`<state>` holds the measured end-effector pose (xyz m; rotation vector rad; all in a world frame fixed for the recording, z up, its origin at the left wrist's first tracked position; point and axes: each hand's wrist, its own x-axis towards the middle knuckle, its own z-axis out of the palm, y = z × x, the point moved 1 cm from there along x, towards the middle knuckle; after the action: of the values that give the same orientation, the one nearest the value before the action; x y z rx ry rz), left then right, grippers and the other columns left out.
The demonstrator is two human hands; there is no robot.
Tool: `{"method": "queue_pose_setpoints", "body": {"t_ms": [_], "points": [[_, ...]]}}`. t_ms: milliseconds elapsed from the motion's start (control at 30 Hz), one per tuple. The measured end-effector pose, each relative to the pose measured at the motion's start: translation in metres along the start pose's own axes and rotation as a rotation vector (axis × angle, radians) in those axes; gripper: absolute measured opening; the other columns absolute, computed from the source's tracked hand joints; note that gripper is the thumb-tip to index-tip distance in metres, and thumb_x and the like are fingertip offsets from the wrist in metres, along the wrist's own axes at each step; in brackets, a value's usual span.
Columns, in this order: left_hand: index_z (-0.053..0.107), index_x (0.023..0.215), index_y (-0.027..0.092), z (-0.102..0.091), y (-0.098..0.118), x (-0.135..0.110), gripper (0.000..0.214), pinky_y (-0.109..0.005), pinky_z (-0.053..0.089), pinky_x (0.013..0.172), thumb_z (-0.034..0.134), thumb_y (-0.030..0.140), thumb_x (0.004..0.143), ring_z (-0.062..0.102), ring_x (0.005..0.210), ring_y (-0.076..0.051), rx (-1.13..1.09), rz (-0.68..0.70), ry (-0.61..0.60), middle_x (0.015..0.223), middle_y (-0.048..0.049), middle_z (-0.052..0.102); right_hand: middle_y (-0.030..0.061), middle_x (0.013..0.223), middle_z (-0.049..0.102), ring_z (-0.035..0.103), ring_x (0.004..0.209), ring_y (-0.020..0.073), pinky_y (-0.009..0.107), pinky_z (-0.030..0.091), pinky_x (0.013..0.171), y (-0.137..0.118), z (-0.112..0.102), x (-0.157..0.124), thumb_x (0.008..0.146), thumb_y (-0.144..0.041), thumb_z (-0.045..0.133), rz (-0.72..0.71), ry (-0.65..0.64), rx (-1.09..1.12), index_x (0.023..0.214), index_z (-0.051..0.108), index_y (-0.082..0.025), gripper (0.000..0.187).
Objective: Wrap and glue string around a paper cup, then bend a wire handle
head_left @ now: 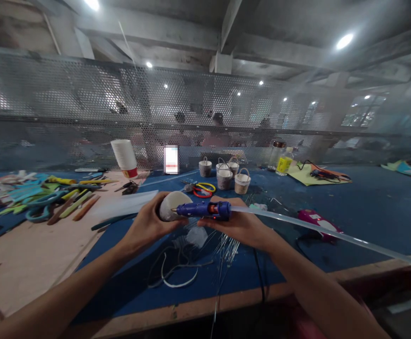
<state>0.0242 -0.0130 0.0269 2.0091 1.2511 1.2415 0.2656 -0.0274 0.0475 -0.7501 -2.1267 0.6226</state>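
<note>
My left hand (148, 225) is wrapped round a small white paper cup (173, 204), lying on its side with its mouth turned toward me. My right hand (239, 225) grips a blue hot glue gun (205, 209). The gun's nozzle touches the rim of the cup. A long clear glue stick (325, 233) sticks out of the back of the gun to the right. Both hands hover above a blue table mat (368, 207). White cord (177, 273) lies on the mat under my hands.
Several small wrapped cup baskets (225, 178) stand behind my hands, with scissors (202, 189) beside them. A stack of paper cups (125, 157) stands at the back left. Coloured sticks and scissors (46, 200) lie at left. A pink glue gun (318, 225) lies right. Mesh screen behind.
</note>
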Motion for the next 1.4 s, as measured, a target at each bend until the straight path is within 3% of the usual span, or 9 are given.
{"method": "queue_pose_setpoints", "body": {"t_ms": [133,900,1400], "points": [[0.059,0.110,0.019,0.0002,0.0010,0.0004,0.055,-0.032,0.057,0.080,0.083,0.043,0.067,0.066,0.088,-0.022,0.006,0.001,-0.007,0.096,-0.0018,0.068,0.0012,0.086,0.068,0.061,0.077,0.0173,0.032,0.052,0.072,0.0014,0.0000,-0.0008,0.087,-0.043,0.072,-0.014,-0.008,-0.021,0.093,0.066,-0.020,0.024],[0.060,0.109,0.018,0.0006,0.0006,0.0001,0.054,-0.036,0.059,0.080,0.082,0.043,0.067,0.068,0.087,-0.023,0.029,0.015,0.019,0.095,-0.0036,0.069,0.0020,0.084,0.067,0.060,0.075,0.0169,0.032,0.050,0.068,-0.0069,-0.0028,0.0006,0.090,-0.048,0.067,0.008,-0.060,-0.038,0.093,0.065,-0.018,0.030],[0.061,0.109,0.019,0.0006,-0.0008,0.0007,0.054,-0.033,0.059,0.078,0.083,0.042,0.066,0.068,0.086,-0.022,0.031,0.016,0.008,0.096,-0.0026,0.070,0.0006,0.085,0.066,0.057,0.075,0.0158,0.031,0.050,0.069,-0.0057,-0.0056,-0.0003,0.091,-0.047,0.067,-0.013,-0.085,-0.041,0.094,0.066,-0.020,0.027]]}}
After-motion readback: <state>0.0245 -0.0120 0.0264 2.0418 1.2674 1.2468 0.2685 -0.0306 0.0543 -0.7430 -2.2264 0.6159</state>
